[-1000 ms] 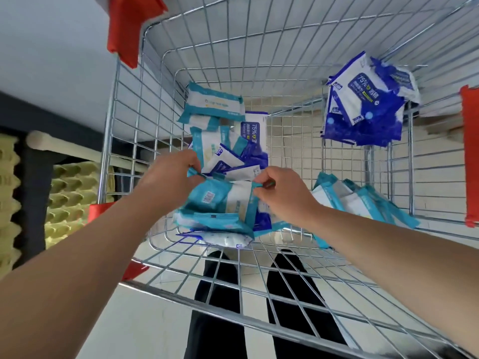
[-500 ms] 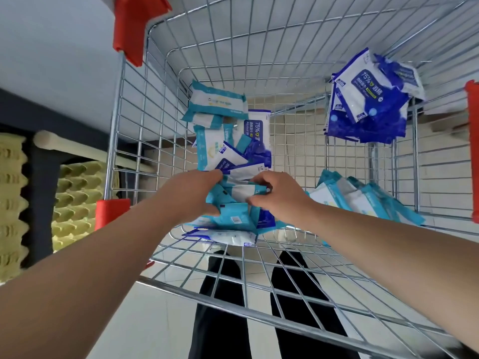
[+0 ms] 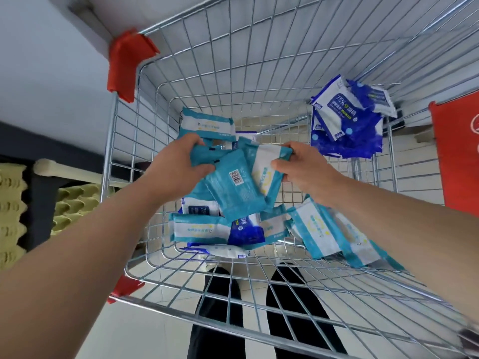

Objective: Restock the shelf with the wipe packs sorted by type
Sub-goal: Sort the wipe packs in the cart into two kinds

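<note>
- Left hand closed round a fan of teal wipe packs, thumb across the front pack, fingers curled over the top edges.
- Right hand pinching the right-hand pack of the same fan, thumb on its white panel, fingertips at its upper right corner.
- Held bunch raised above the mixed pile at the middle of the wire basket; front pack showing its back with a barcode, long axis running from upper left down to lower right, lower end nearest the camera.
- White-panelled pack behind it tilted the other way, top corner pointing up and right toward the right hand.
- Mixed pile directly below the held bunch: teal-and-white packs lying with long axes roughly left to right, a dark blue pack among them, one pale pack flat on the basket floor at the near edge.
- Another teal-and-white pack propped just beyond the left hand, long axis left to right, printed face toward the camera.
- Right of the pile, under the right forearm: a row of teal packs leaning together, long axes slanting down to the right.
- Far right of the basket, well apart from the pile: a cluster of dark blue packs, top one angled, marked 75%.
- Red corner guards on the basket rim left of the pile.
- Egg-crate foam outside the basket's left wall.
- Dark trouser legs visible through the wire below the pile.
</note>
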### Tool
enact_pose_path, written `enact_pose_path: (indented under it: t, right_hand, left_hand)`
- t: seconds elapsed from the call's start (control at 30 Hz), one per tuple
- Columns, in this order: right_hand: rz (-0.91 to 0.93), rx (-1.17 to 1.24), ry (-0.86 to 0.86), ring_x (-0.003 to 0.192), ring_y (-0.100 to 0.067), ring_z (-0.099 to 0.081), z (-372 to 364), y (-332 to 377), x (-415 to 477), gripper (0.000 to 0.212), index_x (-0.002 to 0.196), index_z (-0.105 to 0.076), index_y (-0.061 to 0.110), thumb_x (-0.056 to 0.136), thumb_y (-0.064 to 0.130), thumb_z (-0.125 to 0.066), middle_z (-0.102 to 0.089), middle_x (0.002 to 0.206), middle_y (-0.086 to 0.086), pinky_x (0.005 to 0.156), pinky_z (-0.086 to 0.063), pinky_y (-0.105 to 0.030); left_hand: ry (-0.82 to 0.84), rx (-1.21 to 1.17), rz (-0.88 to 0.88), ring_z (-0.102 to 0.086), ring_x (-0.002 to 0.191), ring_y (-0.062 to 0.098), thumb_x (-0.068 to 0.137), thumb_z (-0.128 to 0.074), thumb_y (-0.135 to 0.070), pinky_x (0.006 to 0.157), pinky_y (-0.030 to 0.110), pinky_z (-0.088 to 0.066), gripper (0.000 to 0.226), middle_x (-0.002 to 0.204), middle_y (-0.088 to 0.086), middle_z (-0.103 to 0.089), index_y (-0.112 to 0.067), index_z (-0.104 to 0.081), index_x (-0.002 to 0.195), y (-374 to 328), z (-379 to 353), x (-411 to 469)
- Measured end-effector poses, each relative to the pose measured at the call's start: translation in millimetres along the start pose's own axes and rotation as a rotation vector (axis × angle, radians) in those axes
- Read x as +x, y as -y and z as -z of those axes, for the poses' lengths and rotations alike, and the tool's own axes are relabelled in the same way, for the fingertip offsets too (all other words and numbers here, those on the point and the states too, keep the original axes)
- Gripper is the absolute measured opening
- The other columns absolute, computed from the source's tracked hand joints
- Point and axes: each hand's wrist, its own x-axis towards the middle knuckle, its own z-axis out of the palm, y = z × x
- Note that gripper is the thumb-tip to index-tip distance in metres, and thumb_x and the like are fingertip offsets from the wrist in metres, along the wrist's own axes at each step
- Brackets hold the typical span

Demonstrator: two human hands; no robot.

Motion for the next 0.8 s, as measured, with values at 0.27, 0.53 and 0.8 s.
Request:
enact_pose_path:
  t: [0.27, 0.53, 0.8]
  right_hand:
    - [-0.054, -0.127, 0.023, 0.088, -0.029, -0.060, 87.1, -6.8, -22.9, 0.010, 0.097, -0.059, 0.011, 0.089, 0.004, -0.059, -0.063, 0.104, -0.028, 0.090, -0.051, -0.050]
    - [-0.209, -0.524, 0.149, 0.075, -0.024, -0.058, 177.0, -68.9, -58.4, 0.037, 0.113, -0.057, 0.033, 0.085, 0.010, -0.064, -0.064, 0.093, -0.012, 0.068, -0.045, -0.034]
    - [-0.147, -0.888, 0.238, 0.096, -0.017, -0.054, 198.2, -116.8, -72.6, 0.037, 0.109, -0.061, 0.021, 0.076, 0.008, -0.069, -0.057, 0.107, 0.002, 0.077, -0.043, -0.029]
  left_hand:
    - [0.118, -0.184, -0.045, -0.047, 0.046, 0.005, 0.082, -0.074, -0.013, 0.037, 0.015, -0.039, 0.028, 0.076, -0.004, -0.057, -0.018, -0.051, 0.099, -60.0, -37.1, 5.8]
    - [0.386, -0.122, -0.098, -0.050, 0.062, 0.008, 0.078, -0.077, -0.011, 0.046, 0.014, -0.041, 0.039, 0.086, -0.004, -0.054, -0.018, -0.049, 0.103, -116.5, -152.0, 8.7]
    - [0.463, 0.172, -0.116, -0.048, 0.066, 0.010, 0.077, -0.077, -0.015, 0.051, 0.017, -0.036, 0.047, 0.101, 0.001, -0.055, -0.017, -0.049, 0.115, -117.3, -228.9, 8.3]
